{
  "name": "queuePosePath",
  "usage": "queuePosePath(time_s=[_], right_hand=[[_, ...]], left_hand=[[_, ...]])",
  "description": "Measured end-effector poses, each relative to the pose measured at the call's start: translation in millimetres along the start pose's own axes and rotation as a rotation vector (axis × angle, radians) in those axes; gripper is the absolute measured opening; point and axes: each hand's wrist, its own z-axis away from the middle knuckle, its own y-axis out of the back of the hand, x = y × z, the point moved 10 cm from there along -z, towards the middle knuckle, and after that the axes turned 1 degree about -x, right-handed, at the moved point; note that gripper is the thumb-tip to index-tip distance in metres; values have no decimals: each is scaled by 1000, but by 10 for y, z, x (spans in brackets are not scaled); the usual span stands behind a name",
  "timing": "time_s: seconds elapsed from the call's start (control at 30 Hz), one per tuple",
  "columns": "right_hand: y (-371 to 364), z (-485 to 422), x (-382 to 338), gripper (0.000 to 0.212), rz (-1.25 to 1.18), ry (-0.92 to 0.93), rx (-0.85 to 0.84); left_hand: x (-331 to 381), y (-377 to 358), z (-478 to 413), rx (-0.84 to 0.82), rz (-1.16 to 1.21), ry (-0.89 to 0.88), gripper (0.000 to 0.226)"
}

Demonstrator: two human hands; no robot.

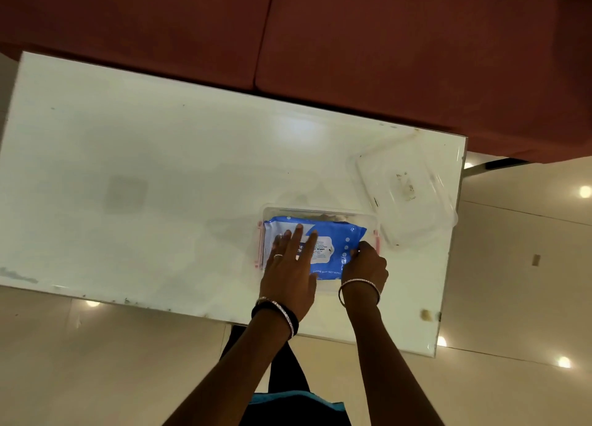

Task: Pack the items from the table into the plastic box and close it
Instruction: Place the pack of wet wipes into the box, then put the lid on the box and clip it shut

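- Left hand [290, 276]: laid flat, fingers straight and spread. It presses on the left half of the wipes pack and grips nothing.
- Wipes pack [339, 233]: blue, lying flat inside the plastic box. Its long axis runs left to right, roughly parallel to the near edge of the table [160, 169]. It fills most of the box, and something pale shows past its far side, too unclear to name.
- Plastic box [320, 208]: clear and open-topped, with a pink latch [260, 243] at each short end. It stands right of centre, close to the near edge.
- Right hand [365, 267]: fingers curled at the right end of the pack. They appear to pinch the pack, though they could instead be on the box wall. The two hands are apart, one at each end of the pack.
- Lid [407, 195]: clear, lying by the right edge towards the far right corner, just beside the box. Its long axis is skewed to that of the box.
- Governing relation: the lid lies right of and beyond both hands, nearer the right one. Closing the box will probably need a reach by the right hand and a turn of the lid to align the two long axes.
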Motion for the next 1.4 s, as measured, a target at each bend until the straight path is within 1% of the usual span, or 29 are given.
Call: queuePosePath(time_s=[0.03, 0.1, 0.13, 0.17, 0.2, 0.23, 0.27, 0.37, 0.47, 0.53, 0.6, 0.67, 0.7, 0.73, 0.77, 0.8, 0.83, 0.9, 0.97, 1.03, 1.07, 1.1, 1.17, 1.23, 1.3, 1.4], right_hand=[[20, 9, -21, 24, 0, 10, 12], [35, 50, -60, 36, -42, 48, 37], [45, 100, -106, 44, -63, 111, 68], [45, 178, -198, 51, -58, 240, 123], [9, 295, -315, 58, 0, 397, 169], [-83, 395, -382, 64, 73, 522, 191], [-204, 456, -401, 69, 108, 596, 177], [-512, 450, -355, 80, 126, 619, 12], [-653, 314, -321, 88, 128, 579, -96], [-701, 236, -325, 92, 151, 554, -139], [-739, 212, -323, 93, 190, 554, -181], [-676, 212, -337, 87, 162, 571, -235], [-585, 194, -347, 78, 108, 576, -250], [-407, 168, -371, 65, 26, 587, -217], [-173, 139, -383, 48, -64, 600, -125], [99, 92, -357, 32, -150, 589, -3], [355, 29, -285, 23, -240, 534, 103], [692, -152, -21, 20, -440, 378, 231], [895, -336, 302, 21, -542, 217, 355], [987, -524, 636, 18, -562, 56, 453], [985, -622, 785, 17, -578, -30, 464], [923, -731, 931, 19, -593, -123, 437], [691, -974, 1209, 30, -622, -305, 302], [478, -1133, 1365, 45, -671, -430, 177], [359, -1220, 1391, 53, -724, -478, 98], [319, -1358, 1367, 57, -769, -461, 74]], left_hand=[[14, -73, -33, -26, -49, -27, 78], [-38, -194, -119, -61, -124, -33, 80], [-88, -246, -164, -77, -152, -21, 81], [-134, -298, -211, -92, -175, -13, 82], [-169, -347, -255, -106, -192, -11, 82], [-191, -387, -295, -118, -205, -10, 81], [-209, -417, -330, -129, -212, -10, 80], [-242, -464, -424, -166, -173, -5, 82], [-269, -508, -480, -189, -159, 4, 85], [-273, -542, -498, -198, -160, 10, 85], [-264, -544, -505, -202, -174, 7, 86], [-232, -499, -500, -197, -178, 1, 85], [-206, -452, -493, -181, -178, -6, 82], [-173, -380, -484, -144, -172, -15, 77], [-145, -271, -457, -81, -146, -23, 68], [-111, -118, -432, 17, -96, -31, 57], [-82, 53, -400, 133, -36, -45, 45], [-27, 355, -359, 337, 34, -90, 29], [42, 549, -437, 424, 77, -112, 23], [180, 683, -635, 458, 127, -124, 20], [267, 736, -758, 469, 150, -135, 20], [346, 772, -895, 473, 172, -143, 19], [500, 758, -1246, 417, 218, -139, 22], [633, 649, -1642, 277, 248, -105, 33], [752, 493, -1971, 103, 284, -52, 46], [928, 254, -2303, -114, 311, 10, 62]])
